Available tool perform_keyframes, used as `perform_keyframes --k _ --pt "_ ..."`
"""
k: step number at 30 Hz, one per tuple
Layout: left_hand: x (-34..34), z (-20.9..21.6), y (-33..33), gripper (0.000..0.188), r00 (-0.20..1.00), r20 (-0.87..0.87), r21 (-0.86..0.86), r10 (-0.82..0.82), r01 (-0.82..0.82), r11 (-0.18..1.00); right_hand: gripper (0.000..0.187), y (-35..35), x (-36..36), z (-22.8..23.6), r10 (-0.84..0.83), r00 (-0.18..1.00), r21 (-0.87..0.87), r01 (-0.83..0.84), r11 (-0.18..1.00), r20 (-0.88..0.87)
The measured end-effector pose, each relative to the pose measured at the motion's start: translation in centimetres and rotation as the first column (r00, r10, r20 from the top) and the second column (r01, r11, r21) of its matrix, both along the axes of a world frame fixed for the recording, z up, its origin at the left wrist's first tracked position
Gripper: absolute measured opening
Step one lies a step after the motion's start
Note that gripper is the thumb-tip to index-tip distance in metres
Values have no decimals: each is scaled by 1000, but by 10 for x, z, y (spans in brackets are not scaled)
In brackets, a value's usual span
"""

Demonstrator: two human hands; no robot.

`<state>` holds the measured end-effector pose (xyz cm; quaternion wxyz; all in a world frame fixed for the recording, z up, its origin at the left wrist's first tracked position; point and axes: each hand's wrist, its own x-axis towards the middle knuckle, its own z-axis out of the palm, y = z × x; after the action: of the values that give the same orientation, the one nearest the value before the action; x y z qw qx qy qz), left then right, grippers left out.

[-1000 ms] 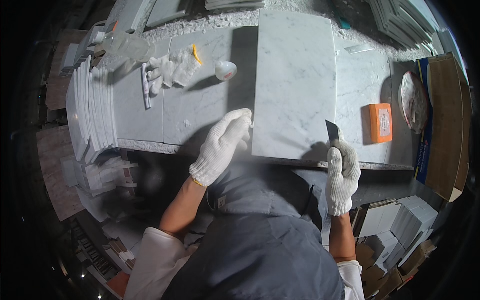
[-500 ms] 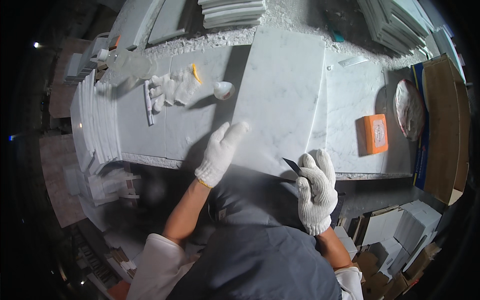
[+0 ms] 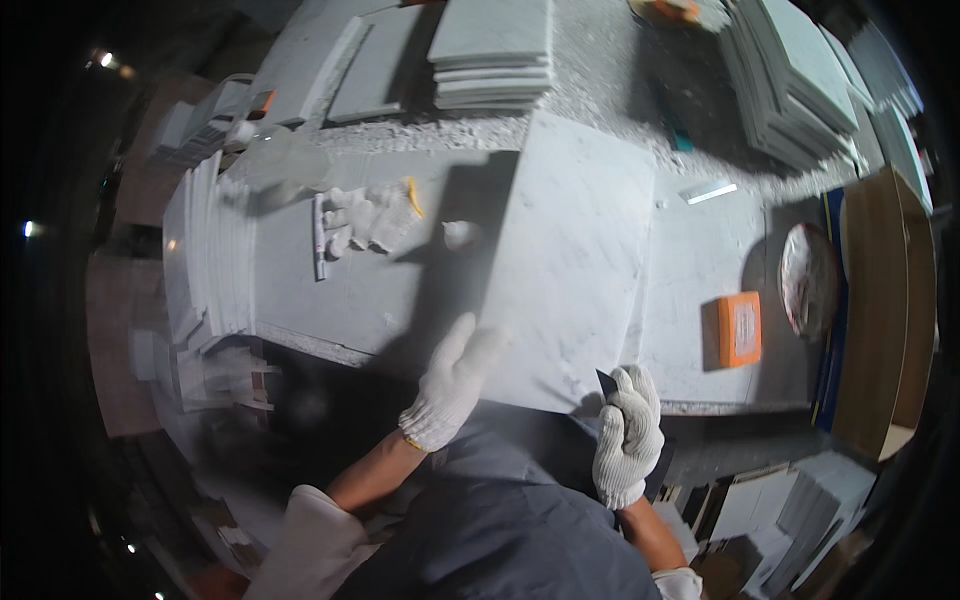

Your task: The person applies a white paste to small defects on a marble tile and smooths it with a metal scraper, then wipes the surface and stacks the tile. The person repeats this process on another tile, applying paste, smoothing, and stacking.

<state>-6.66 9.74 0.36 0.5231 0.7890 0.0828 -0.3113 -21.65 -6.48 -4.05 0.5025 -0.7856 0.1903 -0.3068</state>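
A white, faintly grey-veined marble slab (image 3: 575, 260) lies tilted on the worktop in front of me, its near end close to the edge. My left hand (image 3: 458, 382), in a white knitted glove, rests at the slab's lower left edge with fingers stretched out; their tips look hazy. By the lower right corner is my gloved right hand (image 3: 629, 435), fingers closed around a thin dark flat piece (image 3: 606, 382) with a pointed end. Most of that piece is hidden in the glove, so its kind does not show.
Left of the slab lie a small white bottle (image 3: 459, 235), spare gloves (image 3: 375, 220) and a marker pen (image 3: 319, 237). To the right are an orange block (image 3: 740, 330), a round plastic-wrapped thing (image 3: 808, 281) and a cardboard box (image 3: 878, 320). Tile stacks (image 3: 490, 55) stand behind.
The whole scene sits lower in the picture as the view tilts up. My right hand has turned, and the dark piece now points more steeply upward. My left hand stays at the slab's left edge.
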Motion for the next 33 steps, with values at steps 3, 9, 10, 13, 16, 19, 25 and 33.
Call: perform_keyframes --k 3,9,10,13,16,19,25,33 --pt "-1 -2 -6 70 986 -86 -184 146 -160 970 23 3 -3 0 24 999 121 -21 992 -22" --pt "6 -14 -4 63 997 71 -165 8 3 986 34 1 -9 0 16 996 -7 -17 1000 -88" --pt "8 -13 -3 58 995 98 -190 19 0 982 34 -1 -11 -1 21 995 -20 -23 1000 -93" --pt "14 -4 -1 51 989 138 -156 -48 69 985 36 -3 -14 -9 24 996 95 -16 995 -85" --pt "15 5 -1 42 996 88 -293 5 21 956 34 -4 -18 -18 4 997 294 18 956 -74" --pt "13 9 9 37 999 4 -324 50 -46 945 32 -10 -24 -23 -49 995 454 84 887 -87" --pt "26 20 49 32 965 61 -670 255 -149 727 37 -40 -22 -28 -215 974 381 227 896 -73" --pt "157 63 44 52 794 395 -354 462 -332 874 40 -75 13 -71 -268 962 181 255 950 49"
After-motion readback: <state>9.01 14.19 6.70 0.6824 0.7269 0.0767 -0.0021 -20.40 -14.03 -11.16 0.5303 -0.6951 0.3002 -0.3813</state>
